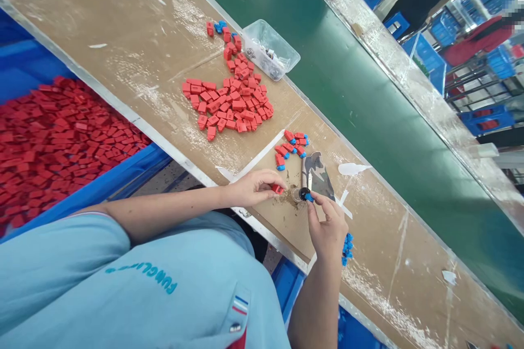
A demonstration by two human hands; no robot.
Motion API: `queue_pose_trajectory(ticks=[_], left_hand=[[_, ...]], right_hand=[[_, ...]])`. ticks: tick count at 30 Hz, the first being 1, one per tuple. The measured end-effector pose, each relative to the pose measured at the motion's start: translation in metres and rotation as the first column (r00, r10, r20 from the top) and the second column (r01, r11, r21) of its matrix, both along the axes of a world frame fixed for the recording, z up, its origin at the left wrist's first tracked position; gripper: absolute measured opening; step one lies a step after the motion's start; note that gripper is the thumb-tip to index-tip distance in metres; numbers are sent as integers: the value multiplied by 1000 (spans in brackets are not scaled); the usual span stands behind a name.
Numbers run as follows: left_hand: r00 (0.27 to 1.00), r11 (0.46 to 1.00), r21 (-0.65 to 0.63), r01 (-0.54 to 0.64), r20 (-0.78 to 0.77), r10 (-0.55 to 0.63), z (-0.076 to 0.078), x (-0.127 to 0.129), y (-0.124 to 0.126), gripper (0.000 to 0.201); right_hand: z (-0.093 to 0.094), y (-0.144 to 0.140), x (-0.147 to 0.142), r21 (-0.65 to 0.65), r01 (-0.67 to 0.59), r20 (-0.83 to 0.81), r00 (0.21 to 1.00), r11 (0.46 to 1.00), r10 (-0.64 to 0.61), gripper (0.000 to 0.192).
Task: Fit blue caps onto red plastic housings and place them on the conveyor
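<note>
Hands first, from the head view: my left hand (256,186) is curled, pinching a small red plastic piece (277,189) at its fingertips, close to the near edge of the tabletop (123,27). My right hand (327,226) pinches a tiny blue plastic piece (309,197) between thumb and forefinger, right against a small round dark fixture (302,193) that sits in a patch of brownish dust. Both pieces are hard, blocky and matte. Tabletop surface is worn brown board, scuffed white in streaks. Just beyond my hands lies a camouflage-patterned cloth strip (317,174), and next to it a small cluster of red pieces fitted with blue ends (291,146). Farther along lies a loose heap of red pieces (231,101), then a clear plastic tub (270,49) at the far edge, beside the green conveyor belt (368,92). More blue pieces (347,245) lie by my right wrist. A blue crate of red pieces (53,136) stands below the near edge.
</note>
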State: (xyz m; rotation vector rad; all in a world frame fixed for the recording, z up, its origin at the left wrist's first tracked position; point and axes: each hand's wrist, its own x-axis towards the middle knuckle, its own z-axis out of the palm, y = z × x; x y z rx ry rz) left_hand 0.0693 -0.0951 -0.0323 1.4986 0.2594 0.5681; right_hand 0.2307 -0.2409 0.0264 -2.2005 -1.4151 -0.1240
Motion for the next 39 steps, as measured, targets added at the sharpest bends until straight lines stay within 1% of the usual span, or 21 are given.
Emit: queue_pose_trajectory(ticks=[2, 5, 8, 11, 15, 20, 23, 29, 33, 36, 39], left_hand=[[1000, 999, 48, -8, 17, 7, -2, 1, -1, 21], [1000, 1000, 13, 27, 14, -27, -3, 1, -3, 22], [998, 998, -25, 54, -12, -54, 0, -2, -5, 18], [997, 998, 46, 50, -67, -47, 4, -4, -5, 15], [996, 984, 173, 48, -89, -33, 6, -5, -3, 15], [995, 970, 242, 35, -98, -11, 4, -6, -3, 16], [998, 956, 292, 33, -66, -14, 2, -7, -2, 15], [997, 920, 386, 69, -12, -70, 1, -10, -2, 14], [989, 891, 430, 148, -67, -132, 3, -12, -1, 14], [983, 878, 442, 184, -75, -168, 4, -12, 0, 13], [984, 883, 434, 176, -47, -174, 4, -12, 1, 14]], right_hand=[[2, -1, -3, 26, 51, -59, 997, 998, -49, 27], [4, -3, -13, 91, 106, -224, 971, 990, -84, 25], [5, -1, -28, 116, 77, -371, 928, 990, -28, 22], [2, 2, -41, 110, 13, -437, 899, 994, 36, 20], [-3, 6, -47, 98, -4, -457, 888, 995, 48, 19], [-6, 6, -47, 102, -7, -459, 887, 995, 53, 19], [-7, 5, -47, 99, -12, -466, 883, 995, 57, 18], [-9, 1, -47, 140, -58, -463, 878, 988, 117, 10], [-13, -2, -48, 136, -97, -480, 864, 986, 151, 10], [-17, -4, -51, 150, -88, -501, 852, 985, 153, 11], [-19, -6, -54, 192, -51, -523, 840, 980, 146, 11]])
